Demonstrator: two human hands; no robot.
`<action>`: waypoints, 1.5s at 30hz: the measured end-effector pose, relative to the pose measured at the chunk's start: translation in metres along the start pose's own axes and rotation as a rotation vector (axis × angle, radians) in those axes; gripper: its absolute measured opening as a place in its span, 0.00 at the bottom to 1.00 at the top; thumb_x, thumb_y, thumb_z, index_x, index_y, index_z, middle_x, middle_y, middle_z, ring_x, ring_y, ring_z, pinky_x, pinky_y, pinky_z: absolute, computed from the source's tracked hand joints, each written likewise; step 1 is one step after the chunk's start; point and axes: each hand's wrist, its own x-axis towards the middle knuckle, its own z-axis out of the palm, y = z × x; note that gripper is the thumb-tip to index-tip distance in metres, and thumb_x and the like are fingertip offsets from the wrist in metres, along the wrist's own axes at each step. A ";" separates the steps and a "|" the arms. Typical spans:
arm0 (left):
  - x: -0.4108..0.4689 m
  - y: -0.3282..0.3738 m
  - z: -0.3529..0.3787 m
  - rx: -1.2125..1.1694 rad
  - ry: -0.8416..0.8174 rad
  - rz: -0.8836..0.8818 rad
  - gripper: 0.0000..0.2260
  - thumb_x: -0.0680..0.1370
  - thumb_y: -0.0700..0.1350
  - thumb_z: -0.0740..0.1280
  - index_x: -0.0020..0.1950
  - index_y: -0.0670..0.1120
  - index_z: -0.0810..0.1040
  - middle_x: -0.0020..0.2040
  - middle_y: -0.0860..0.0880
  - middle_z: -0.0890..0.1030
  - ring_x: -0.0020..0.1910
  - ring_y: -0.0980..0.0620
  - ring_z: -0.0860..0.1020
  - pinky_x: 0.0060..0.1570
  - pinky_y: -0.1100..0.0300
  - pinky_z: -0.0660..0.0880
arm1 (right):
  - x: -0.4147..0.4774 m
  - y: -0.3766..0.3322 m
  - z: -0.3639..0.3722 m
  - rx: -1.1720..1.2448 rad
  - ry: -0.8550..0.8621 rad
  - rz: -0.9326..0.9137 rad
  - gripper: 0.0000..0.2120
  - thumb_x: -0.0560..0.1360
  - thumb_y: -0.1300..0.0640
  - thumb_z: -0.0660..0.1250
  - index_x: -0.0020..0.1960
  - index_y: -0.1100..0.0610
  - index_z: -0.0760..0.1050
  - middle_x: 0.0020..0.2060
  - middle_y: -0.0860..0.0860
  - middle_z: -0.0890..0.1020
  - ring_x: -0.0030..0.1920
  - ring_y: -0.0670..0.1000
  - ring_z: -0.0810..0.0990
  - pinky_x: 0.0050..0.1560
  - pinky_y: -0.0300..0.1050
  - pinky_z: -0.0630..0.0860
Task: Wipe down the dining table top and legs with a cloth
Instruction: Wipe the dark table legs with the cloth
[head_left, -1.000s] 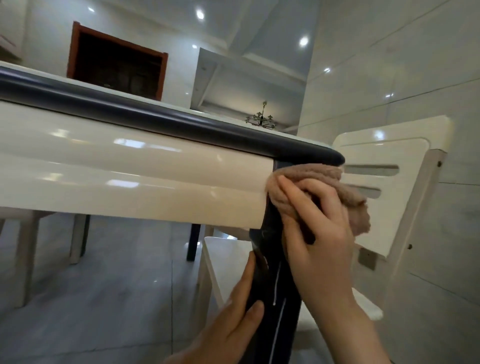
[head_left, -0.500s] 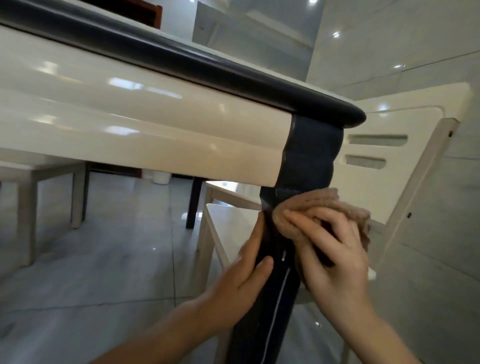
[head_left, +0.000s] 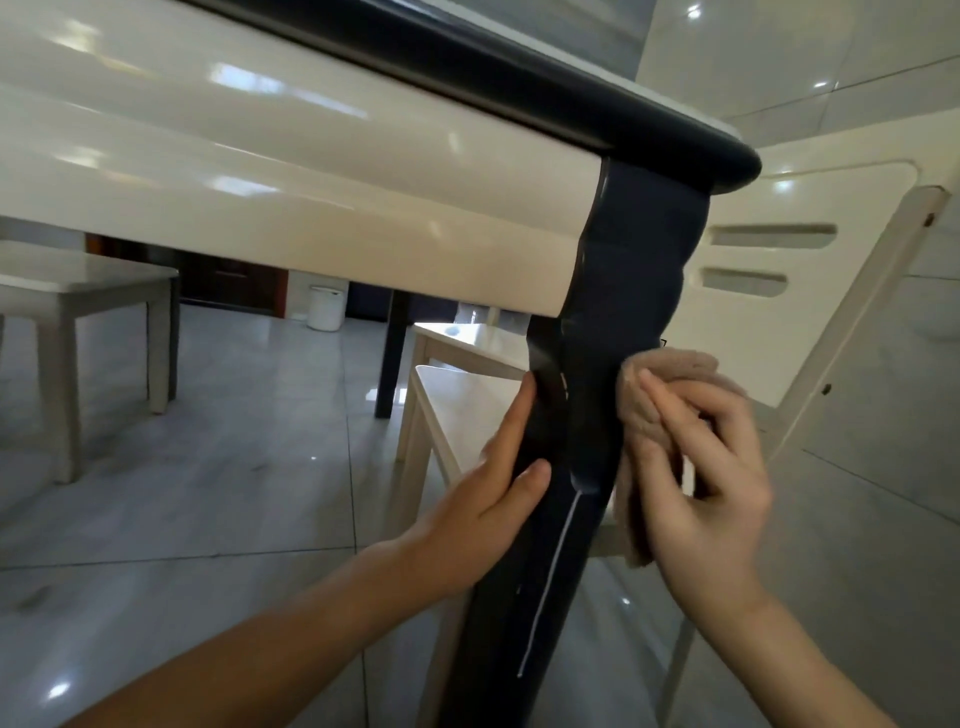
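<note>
— Lower now than a second ago: my right hand (head_left: 698, 467) with the cloth (head_left: 670, 384) was up at the corner under the table edge (head_left: 519, 73), and now it is beside the middle part of the dark table leg (head_left: 587, 415).

— What do your hands hold at this moment?

— My right hand is closed around the bunched cloth, fingers bent over it, and presses it to the right side of the leg. My left hand (head_left: 493, 499) holds nothing. It is open, the fingers are flat on the left side of the leg, I think to steady it.

— How much of the work is done?

— I judge I am in the leg part. The upper section of this leg seems wiped, the lower section toward the floor is left. Another dark leg (head_left: 392, 358) stands behind, near the white chair (head_left: 810, 249), and waits too. The table top I cannot see from below, so I cannot tell whether it is clean.
</note>
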 end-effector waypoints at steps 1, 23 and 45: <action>0.001 -0.001 0.001 -0.012 0.007 0.008 0.26 0.83 0.48 0.54 0.71 0.70 0.45 0.65 0.77 0.63 0.66 0.73 0.64 0.62 0.76 0.64 | -0.004 -0.009 0.008 0.003 -0.012 -0.014 0.17 0.74 0.70 0.67 0.62 0.65 0.77 0.53 0.57 0.76 0.57 0.51 0.75 0.60 0.43 0.72; 0.004 -0.024 0.021 -0.079 0.111 0.160 0.24 0.83 0.35 0.49 0.75 0.50 0.45 0.64 0.82 0.59 0.65 0.78 0.60 0.61 0.79 0.61 | -0.113 -0.004 0.015 0.060 -0.195 0.171 0.12 0.73 0.65 0.67 0.57 0.60 0.77 0.52 0.58 0.74 0.58 0.53 0.74 0.56 0.48 0.74; 0.016 -0.039 0.024 -0.006 0.170 0.259 0.24 0.83 0.46 0.48 0.77 0.49 0.43 0.66 0.79 0.58 0.67 0.72 0.63 0.63 0.71 0.66 | -0.170 -0.010 0.019 0.316 -0.175 0.542 0.21 0.67 0.71 0.69 0.51 0.50 0.70 0.50 0.56 0.74 0.51 0.49 0.78 0.50 0.41 0.78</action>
